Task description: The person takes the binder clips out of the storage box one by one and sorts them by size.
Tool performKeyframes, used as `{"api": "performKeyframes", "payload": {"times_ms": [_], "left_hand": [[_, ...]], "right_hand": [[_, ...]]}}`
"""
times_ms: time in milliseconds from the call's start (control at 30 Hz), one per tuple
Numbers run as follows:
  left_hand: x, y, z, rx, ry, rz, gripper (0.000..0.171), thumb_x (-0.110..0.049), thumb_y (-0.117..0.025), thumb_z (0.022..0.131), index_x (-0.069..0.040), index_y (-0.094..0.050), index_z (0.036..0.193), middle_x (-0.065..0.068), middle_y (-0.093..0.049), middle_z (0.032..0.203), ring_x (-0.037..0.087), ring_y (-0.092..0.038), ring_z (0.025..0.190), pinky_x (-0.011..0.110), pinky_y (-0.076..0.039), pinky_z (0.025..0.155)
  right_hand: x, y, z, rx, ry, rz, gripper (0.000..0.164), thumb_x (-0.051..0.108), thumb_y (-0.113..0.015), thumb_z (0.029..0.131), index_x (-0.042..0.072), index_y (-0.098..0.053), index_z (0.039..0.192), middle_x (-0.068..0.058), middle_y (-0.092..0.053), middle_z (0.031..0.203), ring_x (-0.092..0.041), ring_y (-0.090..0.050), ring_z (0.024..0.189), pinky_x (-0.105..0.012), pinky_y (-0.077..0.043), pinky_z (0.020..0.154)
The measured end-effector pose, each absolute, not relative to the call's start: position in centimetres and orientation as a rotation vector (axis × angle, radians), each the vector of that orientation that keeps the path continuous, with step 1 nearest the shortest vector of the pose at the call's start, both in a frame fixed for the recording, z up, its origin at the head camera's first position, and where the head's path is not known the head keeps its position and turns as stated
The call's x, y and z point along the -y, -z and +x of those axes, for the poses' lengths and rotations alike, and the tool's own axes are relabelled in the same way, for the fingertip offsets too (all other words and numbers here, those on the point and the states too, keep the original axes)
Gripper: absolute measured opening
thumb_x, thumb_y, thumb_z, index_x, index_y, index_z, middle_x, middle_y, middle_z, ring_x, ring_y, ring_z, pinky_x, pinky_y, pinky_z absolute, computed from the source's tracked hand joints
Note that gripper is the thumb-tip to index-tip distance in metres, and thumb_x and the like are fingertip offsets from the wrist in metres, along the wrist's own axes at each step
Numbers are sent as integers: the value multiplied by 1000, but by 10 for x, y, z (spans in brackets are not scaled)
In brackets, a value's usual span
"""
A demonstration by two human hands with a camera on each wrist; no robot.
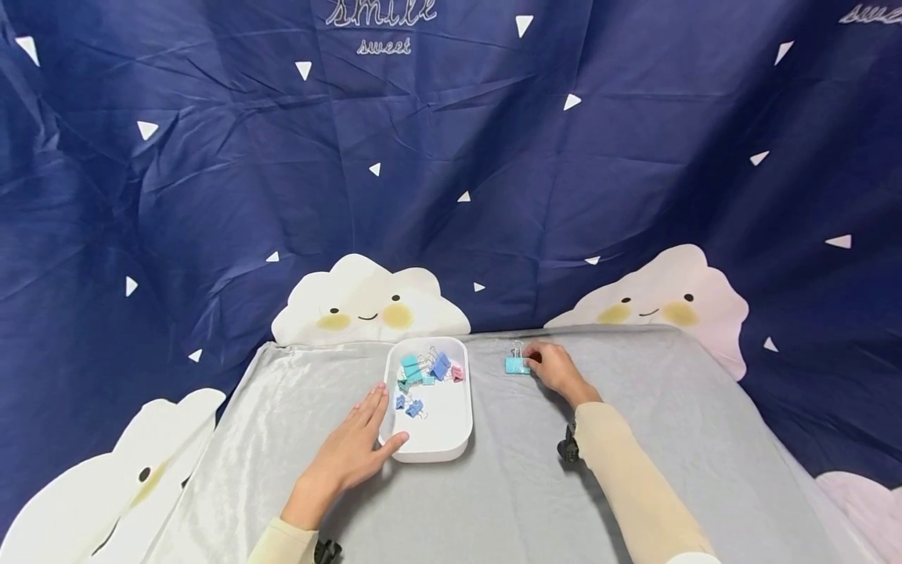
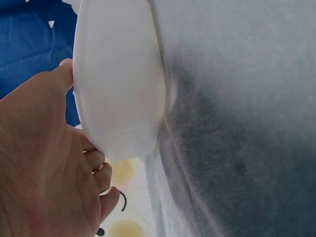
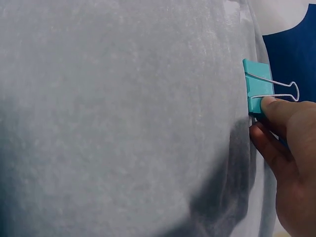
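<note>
A turquoise binder clip with wire handles stands on the grey cloth, right of a white plastic container. My right hand pinches its right end; in the right wrist view the thumb presses the face of the clip and the other fingers are partly hidden. The white container holds several binder clips in turquoise, blue and pink, mostly toward its far end. Against the container's left and near rim rests my left hand, fingers straight. From the left wrist, this hand touches the rim of the container.
A grey cloth covers the table, with its far edge just behind the container and the turquoise clip. Behind it hangs a dark blue curtain with white triangles and smiling clouds.
</note>
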State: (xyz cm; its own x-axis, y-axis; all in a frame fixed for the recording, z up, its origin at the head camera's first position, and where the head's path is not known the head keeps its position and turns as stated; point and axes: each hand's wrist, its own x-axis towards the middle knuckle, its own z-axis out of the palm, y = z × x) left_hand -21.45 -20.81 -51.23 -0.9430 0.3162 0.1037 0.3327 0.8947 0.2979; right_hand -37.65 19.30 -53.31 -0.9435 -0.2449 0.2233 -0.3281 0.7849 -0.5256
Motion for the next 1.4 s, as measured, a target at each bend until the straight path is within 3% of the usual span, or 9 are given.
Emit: {"api": "performKeyframes", "payload": {"times_ms": [200,667,1100,1400], "left_hand": [[206,512,-213,3004,487,-520,91,-64,-47,107,0,-27,167,16,-21,177,34,-24,165,52,-26,134],[207,513,-213,3003,501,-512,91,-64,-48,107,0,-26,167,14,-20,178,34,-24,165,52,-26,135],[208,514,-213,2996,508,-506,91,-63,-49,107,0,-27,167,16,-21,177,34,-24,165,52,-26,135],[208,514,-214,2994,509,-505,91,-64,-48,107,0,-27,167,14,-20,178,33,-24,165,52,-25,135]], "right_hand": [[-194,537,-378,2810,-848,474,9,5,-71,101,5,-77,108,-13,-78,106,-30,-72,96,-50,-60,86],[-193,532,-375,2834,-897,427,21,8,-67,105,1,-73,123,-18,-75,117,-34,-72,106,-50,-61,92],[-170,492,-374,2711,-876,550,5,14,-73,102,11,-74,98,-4,-69,92,-18,-62,82,-35,-52,75],[-128,454,-365,2670,-875,762,7,14,-74,101,8,-78,102,-3,-74,93,-16,-67,84,-34,-58,77]]}}
